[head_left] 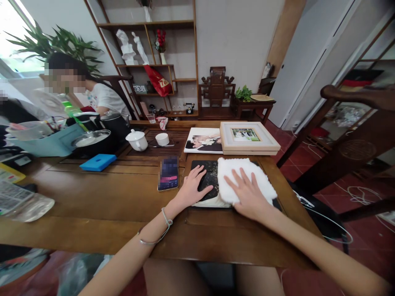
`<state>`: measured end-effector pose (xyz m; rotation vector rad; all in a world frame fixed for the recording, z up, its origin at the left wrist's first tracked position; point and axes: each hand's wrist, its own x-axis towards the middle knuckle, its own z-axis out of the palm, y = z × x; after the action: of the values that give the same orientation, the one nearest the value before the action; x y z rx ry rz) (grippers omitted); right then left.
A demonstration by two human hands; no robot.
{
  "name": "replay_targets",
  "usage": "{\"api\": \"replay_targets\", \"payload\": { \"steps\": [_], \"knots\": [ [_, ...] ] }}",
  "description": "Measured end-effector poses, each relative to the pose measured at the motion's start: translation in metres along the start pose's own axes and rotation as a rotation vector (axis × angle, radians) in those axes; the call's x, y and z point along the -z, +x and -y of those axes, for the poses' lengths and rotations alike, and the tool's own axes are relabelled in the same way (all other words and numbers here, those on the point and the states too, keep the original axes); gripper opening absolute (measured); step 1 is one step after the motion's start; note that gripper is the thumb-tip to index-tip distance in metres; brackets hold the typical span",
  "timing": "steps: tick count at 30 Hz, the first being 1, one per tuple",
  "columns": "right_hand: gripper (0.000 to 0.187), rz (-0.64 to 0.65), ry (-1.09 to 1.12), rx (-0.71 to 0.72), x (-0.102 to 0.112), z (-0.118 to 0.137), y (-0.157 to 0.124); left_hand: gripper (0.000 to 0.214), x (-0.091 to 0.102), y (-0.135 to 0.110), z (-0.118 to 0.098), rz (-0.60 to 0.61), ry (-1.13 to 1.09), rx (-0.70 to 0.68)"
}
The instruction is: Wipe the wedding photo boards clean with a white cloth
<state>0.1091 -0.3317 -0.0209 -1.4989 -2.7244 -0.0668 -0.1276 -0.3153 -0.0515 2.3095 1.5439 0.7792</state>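
Observation:
A flat dark panel (208, 174) with pale specks and a light lower strip lies on the wooden table before me; it looks like a photo print or board. My left hand (194, 186) rests on its left side with fingers stretched and thumb apart. A folded white fluffy cloth (230, 168) covers the panel's right part. Spread flat on top of that cloth is my right hand (248, 193), pressing rather than gripping it. Whatever lies under the cloth is hidden. A phone (168, 173) with a lit screen sits just left of my left hand.
Behind the panel are a photo board (202, 142) and framed pictures (249, 137). A lidded white teapot (136, 139), a white cup (162, 139) and a blue block (98, 162) stand left. Another person (106, 96) sits at the far left. A wooden chair (339, 144) is at right.

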Motion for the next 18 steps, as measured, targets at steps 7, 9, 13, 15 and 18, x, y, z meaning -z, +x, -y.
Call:
{"api": "replay_targets", "payload": {
  "steps": [7,9,13,15,18],
  "knots": [
    [0.090,0.065,0.090,0.129,0.004,0.004,-0.018,0.047,-0.005,0.001,0.007,-0.053,-0.014,-0.018],
    [0.085,0.050,0.057,0.016,0.003,-0.019,0.006,0.046,-0.005,0.002,0.007,-0.071,-0.018,-0.032],
    [0.076,-0.021,-0.041,-0.152,0.001,-0.034,0.044,0.037,-0.004,0.006,0.010,-0.143,-0.044,-0.048],
    [0.074,-0.033,-0.065,-0.139,0.001,-0.016,0.045,0.033,-0.004,0.008,0.012,-0.176,-0.068,-0.042],
    [0.078,-0.004,-0.033,0.016,0.003,0.029,0.025,0.036,-0.003,0.009,0.013,-0.190,-0.096,-0.033]
  ]
}}
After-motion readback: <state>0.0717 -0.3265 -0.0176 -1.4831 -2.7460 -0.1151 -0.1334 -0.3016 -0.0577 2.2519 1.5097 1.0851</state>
